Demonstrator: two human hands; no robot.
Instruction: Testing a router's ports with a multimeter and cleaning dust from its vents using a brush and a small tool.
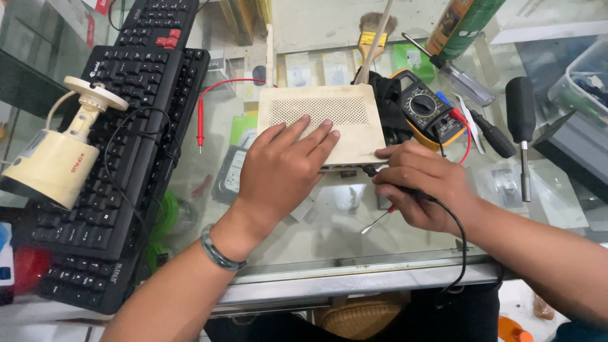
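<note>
Router (pixel 320 120), cream, vented top, sits mid glass counter (pixel 354 266). Left hand (pixel 282 168) spread flat on it, pressing down. Right hand (pixel 421 183) pinches black cable plug (pixel 380 172) at near edge w/ small screwdriver (pixel 380 220). Multimeter (pixel 427 111) just right; keyboards (pixel 136 126) & white camera (pixel 60 155) left; screwdrivers (pixel 520 126) far right.

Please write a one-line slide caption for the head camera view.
Left hand presses on a cream router while right hand holds a black cable at its port.
</note>
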